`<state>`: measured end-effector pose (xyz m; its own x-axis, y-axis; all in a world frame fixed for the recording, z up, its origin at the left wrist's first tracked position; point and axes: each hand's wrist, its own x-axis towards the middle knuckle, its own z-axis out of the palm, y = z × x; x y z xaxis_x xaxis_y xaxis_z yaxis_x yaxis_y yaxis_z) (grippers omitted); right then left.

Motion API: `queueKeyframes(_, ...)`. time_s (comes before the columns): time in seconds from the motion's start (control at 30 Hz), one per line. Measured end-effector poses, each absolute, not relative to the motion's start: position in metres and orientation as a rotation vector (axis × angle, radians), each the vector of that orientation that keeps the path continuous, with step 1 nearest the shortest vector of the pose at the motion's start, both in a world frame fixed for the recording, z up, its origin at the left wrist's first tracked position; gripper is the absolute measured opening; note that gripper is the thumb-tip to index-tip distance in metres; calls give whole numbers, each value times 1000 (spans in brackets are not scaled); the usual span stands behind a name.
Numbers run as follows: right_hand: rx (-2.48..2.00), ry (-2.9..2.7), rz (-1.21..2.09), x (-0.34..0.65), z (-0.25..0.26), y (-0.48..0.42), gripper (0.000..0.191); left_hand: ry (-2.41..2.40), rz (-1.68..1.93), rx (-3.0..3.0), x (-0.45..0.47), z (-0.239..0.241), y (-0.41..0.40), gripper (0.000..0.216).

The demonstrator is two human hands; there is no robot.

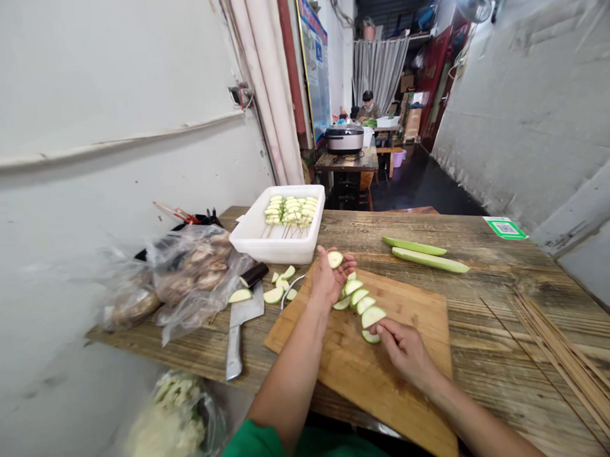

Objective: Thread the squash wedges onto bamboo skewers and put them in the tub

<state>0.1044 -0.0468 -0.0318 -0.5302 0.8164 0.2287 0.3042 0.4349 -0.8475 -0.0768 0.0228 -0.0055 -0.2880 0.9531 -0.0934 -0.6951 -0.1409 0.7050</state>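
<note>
My left hand is above the far edge of a wooden cutting board, palm turned up, with a pale zucchini slice held at its fingers. My right hand pinches the near end of a row of green-rimmed zucchini slices, which slants up toward my left hand. Whether a stick runs through this row I cannot make out. Another slice lies on the board below the right fingertips. Left of the board, a cleaver lies near loose cut pieces.
A white tray holds skewered slices. Two long zucchini pieces lie beyond the board; bamboo skewers are at right. Bagged mushrooms stand by the left wall, bagged cauliflower below. A person sits far back.
</note>
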Motion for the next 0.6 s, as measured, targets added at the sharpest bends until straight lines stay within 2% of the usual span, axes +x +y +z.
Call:
queueKeyframes(0.37, -967, -2048, 1026, 104, -29, -47, 27, 764, 1630, 376, -80, -6, 23, 49)
queueKeyframes(0.6, -970, -2050, 995, 104, -30, -46, 28, 702, 1597, 365, -78, -2, 21, 14)
